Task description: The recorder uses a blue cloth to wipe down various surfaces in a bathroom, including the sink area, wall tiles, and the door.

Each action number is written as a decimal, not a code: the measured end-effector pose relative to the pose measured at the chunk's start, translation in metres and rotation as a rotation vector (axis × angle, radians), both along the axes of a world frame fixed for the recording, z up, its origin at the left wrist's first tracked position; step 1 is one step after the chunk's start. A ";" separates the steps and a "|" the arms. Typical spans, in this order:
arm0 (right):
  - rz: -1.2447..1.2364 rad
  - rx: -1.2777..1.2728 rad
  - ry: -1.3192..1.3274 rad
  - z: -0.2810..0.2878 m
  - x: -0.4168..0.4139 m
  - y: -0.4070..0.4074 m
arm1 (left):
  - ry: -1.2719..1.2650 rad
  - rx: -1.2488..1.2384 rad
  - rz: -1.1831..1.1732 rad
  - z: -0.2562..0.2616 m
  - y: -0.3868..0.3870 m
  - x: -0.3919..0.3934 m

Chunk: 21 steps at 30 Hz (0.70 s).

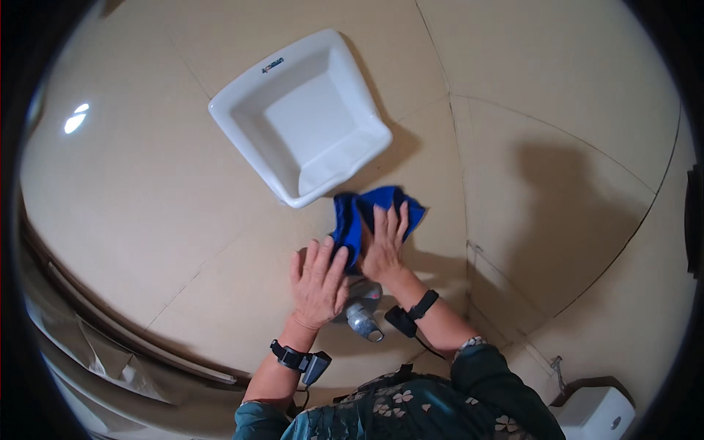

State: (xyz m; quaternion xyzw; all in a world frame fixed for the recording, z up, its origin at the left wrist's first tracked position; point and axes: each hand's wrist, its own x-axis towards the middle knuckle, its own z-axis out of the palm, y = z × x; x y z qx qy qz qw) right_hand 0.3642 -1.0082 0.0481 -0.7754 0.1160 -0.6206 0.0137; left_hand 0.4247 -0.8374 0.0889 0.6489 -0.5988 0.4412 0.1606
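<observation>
A blue cloth lies bunched between and under my hands, above a wall-mounted chrome faucet. My right hand presses on the cloth with its fingers spread. Beside it, my left hand reaches over the faucet's round base, its fingertips at the cloth's left edge; whether it grips the cloth I cannot tell. The faucet's base is partly hidden by my hands. Just past the cloth is a white square ceramic basin with a small printed mark on its rim.
Beige tiles with dark joints surround the basin. A pale curtain hangs beside a curved rail at lower left. At lower right stand a white toilet tank and a small metal valve. A dark object is at the right edge.
</observation>
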 end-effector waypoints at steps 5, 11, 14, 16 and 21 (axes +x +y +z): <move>-0.099 -0.027 -0.155 0.056 -0.027 -0.046 | -0.019 0.070 0.011 0.003 -0.004 -0.002; -0.116 0.207 -0.277 0.005 -0.044 -0.088 | -0.096 0.161 0.040 0.009 -0.005 -0.008; -0.131 0.440 -0.299 -0.058 -0.032 -0.067 | -0.146 0.157 0.074 0.009 -0.008 -0.006; -0.150 0.636 -0.370 -0.107 -0.019 -0.050 | -0.144 0.165 0.089 0.008 -0.011 -0.008; -0.113 0.857 -0.480 -0.098 0.016 0.013 | -0.120 0.202 0.145 0.009 -0.010 -0.015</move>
